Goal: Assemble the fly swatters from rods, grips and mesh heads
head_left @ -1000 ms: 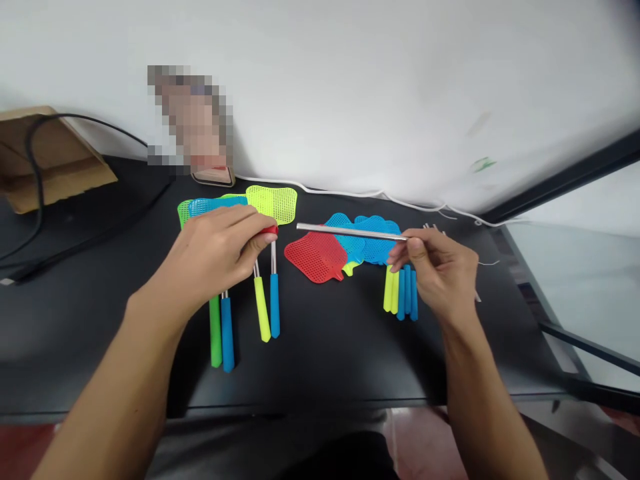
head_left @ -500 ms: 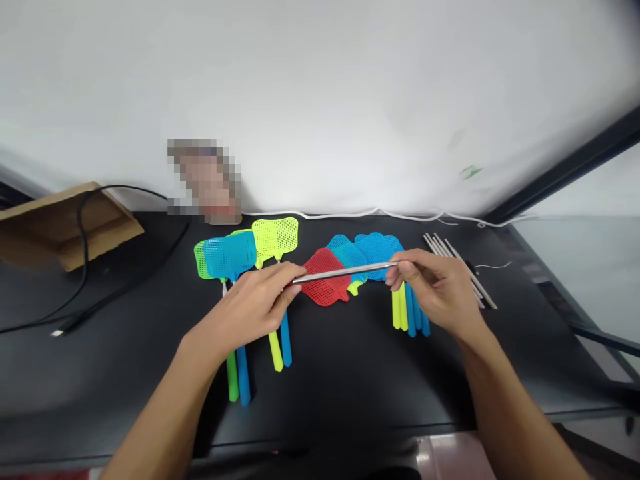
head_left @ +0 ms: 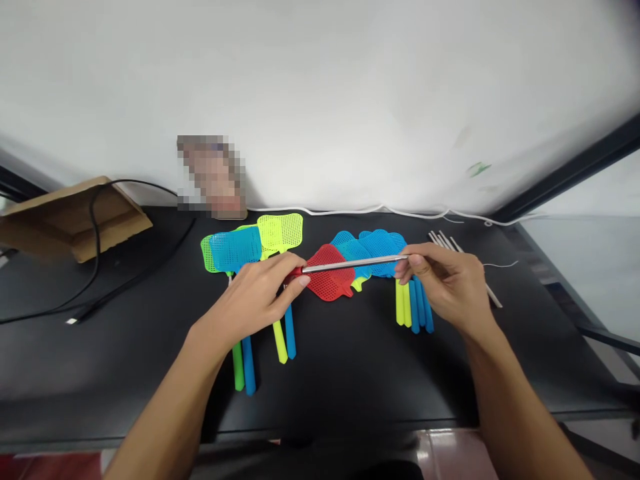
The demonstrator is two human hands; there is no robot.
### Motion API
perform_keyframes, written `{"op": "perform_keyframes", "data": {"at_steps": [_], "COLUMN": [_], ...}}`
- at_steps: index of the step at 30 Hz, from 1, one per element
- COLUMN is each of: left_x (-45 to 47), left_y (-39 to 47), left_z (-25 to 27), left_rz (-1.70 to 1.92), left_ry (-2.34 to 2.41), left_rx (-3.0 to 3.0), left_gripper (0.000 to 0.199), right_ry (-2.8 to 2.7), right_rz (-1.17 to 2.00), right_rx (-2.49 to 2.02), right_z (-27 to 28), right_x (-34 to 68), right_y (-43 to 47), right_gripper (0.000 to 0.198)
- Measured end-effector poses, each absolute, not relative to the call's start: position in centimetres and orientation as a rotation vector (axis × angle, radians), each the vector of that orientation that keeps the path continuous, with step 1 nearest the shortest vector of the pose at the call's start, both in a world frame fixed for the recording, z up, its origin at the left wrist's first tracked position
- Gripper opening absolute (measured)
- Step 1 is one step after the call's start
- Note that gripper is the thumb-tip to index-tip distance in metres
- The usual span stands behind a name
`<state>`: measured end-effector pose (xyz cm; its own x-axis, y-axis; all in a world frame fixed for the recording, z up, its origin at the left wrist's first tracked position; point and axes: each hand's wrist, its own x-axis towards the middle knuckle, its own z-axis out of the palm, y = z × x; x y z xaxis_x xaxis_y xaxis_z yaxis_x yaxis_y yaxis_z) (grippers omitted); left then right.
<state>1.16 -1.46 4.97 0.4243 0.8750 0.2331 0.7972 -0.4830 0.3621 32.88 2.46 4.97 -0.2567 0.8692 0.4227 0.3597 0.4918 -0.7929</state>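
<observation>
Between my hands a silver metal rod is held level above the table. My left hand is closed around its left end, where a bit of red, apparently a handle, shows at the fingers. My right hand pinches the right tip between thumb and fingers. Behind the rod lie a red swatter head and several blue swatter heads, overlapping. Below my right hand, loose yellow handles and blue handles sit side by side. Left of these, whole fly swatters lie partly behind my left hand.
On the black table, several loose metal rods lie at the right, partly behind my right hand. An open cardboard box and a black cable are at the left. A white cable runs along the wall.
Both hands still grip the rod. Red now shows at its left end by my left fingers, and the rod lies a little more level. The whole view has shifted slightly.
</observation>
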Motion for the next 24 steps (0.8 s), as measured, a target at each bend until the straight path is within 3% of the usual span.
{"op": "perform_keyframes", "data": {"at_steps": [24], "left_x": [2.13], "left_y": [-1.10], "left_z": [4.37], "left_rz": [0.661], "left_ry": [1.640], "left_rx": [2.777], "left_gripper": [0.021], "right_ry": [-1.992], "right_rz": [0.499], "right_rx": [-1.115], "right_z": [4.53], "right_x": [33.08], "right_y": [2.07], "right_gripper": [0.018]}}
